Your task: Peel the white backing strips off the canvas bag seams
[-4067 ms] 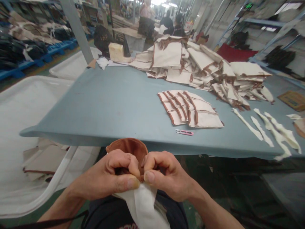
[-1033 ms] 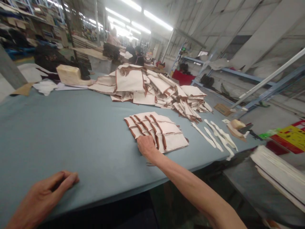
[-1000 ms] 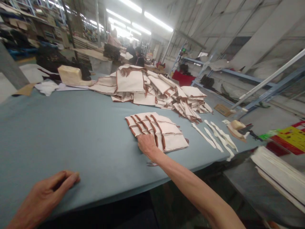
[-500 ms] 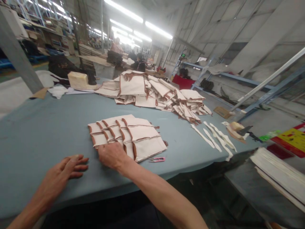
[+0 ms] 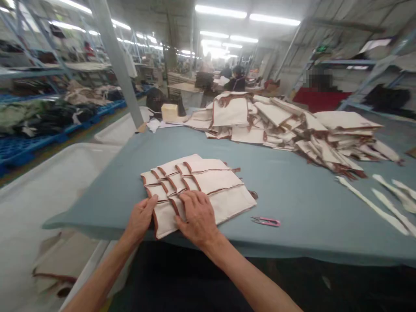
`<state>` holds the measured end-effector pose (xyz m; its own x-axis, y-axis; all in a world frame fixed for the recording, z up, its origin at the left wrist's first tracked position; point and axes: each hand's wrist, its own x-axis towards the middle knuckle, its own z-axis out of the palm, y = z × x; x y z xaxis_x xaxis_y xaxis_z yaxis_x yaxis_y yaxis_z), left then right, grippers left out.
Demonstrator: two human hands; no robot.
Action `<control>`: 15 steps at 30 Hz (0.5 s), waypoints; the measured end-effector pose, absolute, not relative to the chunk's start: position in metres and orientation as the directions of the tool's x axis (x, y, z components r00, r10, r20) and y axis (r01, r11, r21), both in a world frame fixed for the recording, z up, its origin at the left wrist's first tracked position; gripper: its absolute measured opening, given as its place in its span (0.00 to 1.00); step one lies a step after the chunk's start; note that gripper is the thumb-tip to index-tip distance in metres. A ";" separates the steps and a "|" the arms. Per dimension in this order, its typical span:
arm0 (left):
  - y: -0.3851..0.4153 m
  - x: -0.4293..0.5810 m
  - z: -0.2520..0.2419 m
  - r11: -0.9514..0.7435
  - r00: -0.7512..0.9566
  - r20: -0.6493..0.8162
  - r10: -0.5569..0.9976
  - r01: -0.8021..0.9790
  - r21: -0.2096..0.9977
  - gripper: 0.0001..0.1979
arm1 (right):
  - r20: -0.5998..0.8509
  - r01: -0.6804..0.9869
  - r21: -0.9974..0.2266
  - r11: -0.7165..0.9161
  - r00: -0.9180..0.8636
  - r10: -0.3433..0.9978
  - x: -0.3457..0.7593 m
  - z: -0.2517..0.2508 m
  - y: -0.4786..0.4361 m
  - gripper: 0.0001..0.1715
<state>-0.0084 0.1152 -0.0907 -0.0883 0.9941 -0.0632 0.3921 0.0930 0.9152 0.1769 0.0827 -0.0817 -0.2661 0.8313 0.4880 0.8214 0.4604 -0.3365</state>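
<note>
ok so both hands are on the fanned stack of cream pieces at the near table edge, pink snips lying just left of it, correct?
Not quite: the pink snips lie to the right of the fanned stack, apart from it on the table. The rest holds: the left hand and the right hand are both on the stack at the near table edge, as the head view shows.

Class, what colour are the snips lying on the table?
Pink snips, best seen in the head view.
</note>
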 end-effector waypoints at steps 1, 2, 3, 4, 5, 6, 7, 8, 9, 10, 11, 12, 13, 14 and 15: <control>0.117 -0.009 -0.096 0.093 -0.088 -0.067 0.994 0.351 0.932 0.36 | 0.492 0.828 -0.351 0.437 -0.234 0.839 0.179 -0.085 0.085 0.21; 0.118 -0.010 -0.101 0.092 -0.089 -0.067 0.994 0.318 0.944 0.37 | 0.489 0.833 -0.360 0.419 -0.214 0.846 0.178 -0.088 0.087 0.22; 0.118 -0.011 -0.105 0.088 -0.089 -0.065 0.994 0.290 0.953 0.37 | 0.487 0.841 -0.362 0.403 -0.198 0.850 0.176 -0.090 0.089 0.24; 0.117 -0.012 -0.108 0.083 -0.085 -0.062 0.994 0.268 0.960 0.37 | 0.489 0.850 -0.356 0.388 -0.184 0.852 0.172 -0.090 0.091 0.25; 0.116 -0.014 -0.110 0.075 -0.079 -0.057 0.995 0.251 0.965 0.36 | 0.498 0.862 -0.340 0.376 -0.174 0.850 0.167 -0.090 0.093 0.27; 0.114 -0.015 -0.112 0.067 -0.070 -0.051 0.996 0.238 0.969 0.35 | 0.510 0.874 -0.318 0.367 -0.168 0.843 0.163 -0.089 0.096 0.28; 0.112 -0.016 -0.114 0.059 -0.060 -0.046 0.997 0.227 0.972 0.33 | 0.520 0.886 -0.292 0.359 -0.167 0.838 0.159 -0.088 0.098 0.29; 0.111 -0.017 -0.116 0.054 -0.052 -0.044 0.998 0.218 0.975 0.31 | 0.519 0.897 -0.264 0.354 -0.177 0.836 0.156 -0.087 0.102 0.29; 0.109 -0.017 -0.117 0.053 -0.050 -0.044 0.998 0.209 0.976 0.29 | 0.506 0.905 -0.237 0.354 -0.196 0.840 0.156 -0.085 0.106 0.31; 0.109 -0.017 -0.118 0.057 -0.056 -0.047 0.997 0.200 0.978 0.27 | 0.482 0.909 -0.217 0.356 -0.217 0.849 0.156 -0.084 0.111 0.31; 0.109 -0.017 -0.119 0.066 -0.071 -0.053 0.996 0.189 0.980 0.26 | 0.452 0.912 -0.203 0.356 -0.234 0.860 0.158 -0.083 0.117 0.32; 0.109 -0.018 -0.120 0.077 -0.092 -0.061 0.994 0.176 0.981 0.25 | 0.426 0.916 -0.196 0.350 -0.242 0.872 0.161 -0.081 0.123 0.31; 0.111 -0.019 -0.120 0.090 -0.119 -0.071 0.990 0.161 0.983 0.25 | 0.408 0.921 -0.194 0.338 -0.237 0.882 0.165 -0.080 0.131 0.29; 0.112 -0.021 -0.119 0.104 -0.148 -0.082 0.986 0.145 0.984 0.25 | 0.399 0.929 -0.196 0.314 -0.217 0.891 0.170 -0.079 0.138 0.27; 0.113 -0.025 -0.116 0.119 -0.176 -0.095 0.980 0.127 0.985 0.25 | 0.394 0.938 -0.201 0.282 -0.186 0.900 0.176 -0.078 0.146 0.24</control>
